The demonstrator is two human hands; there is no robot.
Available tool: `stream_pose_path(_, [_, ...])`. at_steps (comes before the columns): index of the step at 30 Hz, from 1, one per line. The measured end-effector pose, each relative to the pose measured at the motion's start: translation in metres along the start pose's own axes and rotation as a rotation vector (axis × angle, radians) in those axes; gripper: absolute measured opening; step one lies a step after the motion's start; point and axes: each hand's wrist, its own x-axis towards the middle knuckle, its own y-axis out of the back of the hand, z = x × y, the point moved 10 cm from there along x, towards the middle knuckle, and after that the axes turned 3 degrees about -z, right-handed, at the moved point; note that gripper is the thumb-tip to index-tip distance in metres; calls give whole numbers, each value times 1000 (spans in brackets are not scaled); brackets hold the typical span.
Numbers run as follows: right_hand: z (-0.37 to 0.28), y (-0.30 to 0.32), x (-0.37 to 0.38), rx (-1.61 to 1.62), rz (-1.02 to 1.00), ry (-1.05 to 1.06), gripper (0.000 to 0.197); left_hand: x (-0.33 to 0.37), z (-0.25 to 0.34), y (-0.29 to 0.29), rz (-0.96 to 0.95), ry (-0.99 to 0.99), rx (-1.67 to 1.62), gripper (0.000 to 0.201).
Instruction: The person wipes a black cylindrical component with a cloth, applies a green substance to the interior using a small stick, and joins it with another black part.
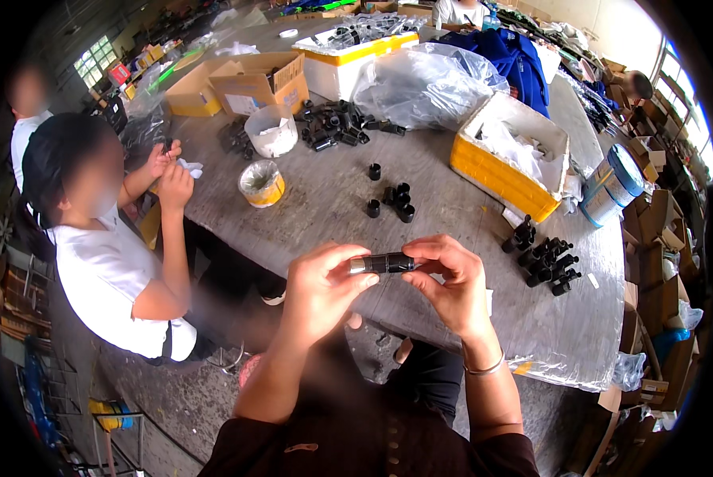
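Level above the near edge of the table, a short black tube with a silver end point(385, 263) lies between my two hands. My left hand point(317, 288) pinches its silver end with thumb and fingers. The fingers and thumb of my right hand point(455, 285) close on the black end. Farther off on the table are several short black caps or rings point(405, 212), some bunched together. To the right, several black tubular parts point(541, 276) stand and lean in a group.
On the grey table point(444, 230) stand a yellow-sided foam box point(499, 176), a blue-and-white tub point(612, 184), two white containers point(272, 131), a heap of black parts point(341, 123) and cardboard boxes point(253, 86). A co-worker in white point(118, 262) sits at left, holding a small dark part.
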Motion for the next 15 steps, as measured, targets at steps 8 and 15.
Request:
stream_pose_path(8, [16, -7, 0, 77, -81, -109, 29, -1, 21, 2, 39, -99, 180, 31])
stream_pose_path(15, [35, -17, -5, 321, -118, -221, 29, -7, -2, 9, 131, -79, -144, 40])
